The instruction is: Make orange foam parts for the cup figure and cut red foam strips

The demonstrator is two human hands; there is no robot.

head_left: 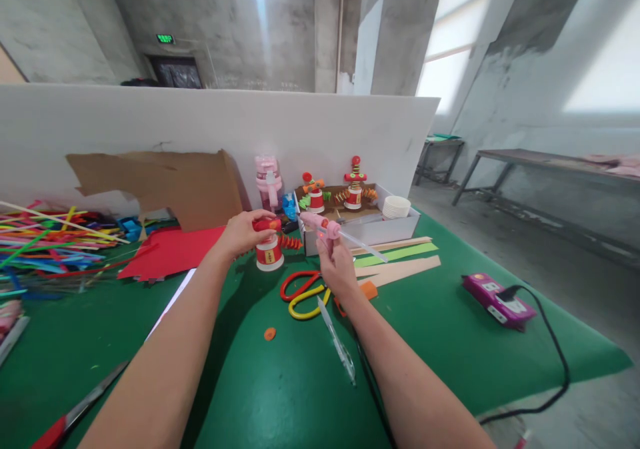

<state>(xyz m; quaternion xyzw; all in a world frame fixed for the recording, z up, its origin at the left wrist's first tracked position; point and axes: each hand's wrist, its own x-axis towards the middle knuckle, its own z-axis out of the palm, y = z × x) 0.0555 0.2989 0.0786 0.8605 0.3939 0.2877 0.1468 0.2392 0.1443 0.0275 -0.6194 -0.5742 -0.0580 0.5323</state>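
My left hand [243, 234] pinches the red paper roll on top of a small paper-cup figure [270, 254]. The cup stands upside down on the table, with a folded red paper arm [290, 242] out to its right. In my right hand [339, 265] is a pink hot glue gun [323, 226], a clear glue stick sticking out of its back. Its nozzle points left, close to the figure; I cannot tell whether it touches. Below my right hand lie scissors with red and yellow handles [303, 302], a clear pen [337, 342] and an orange paper disc [270, 333].
A shallow box [400, 225] holds two finished-looking cup figures [355, 199] and stacked paper cups [397, 207]. Paper strips [400, 270], red card [170, 252], coloured pipe cleaners [45, 242], a pink bottle [269, 182], a red-handled knife-like tool [75, 412] and a purple power strip [499, 300] lie around.
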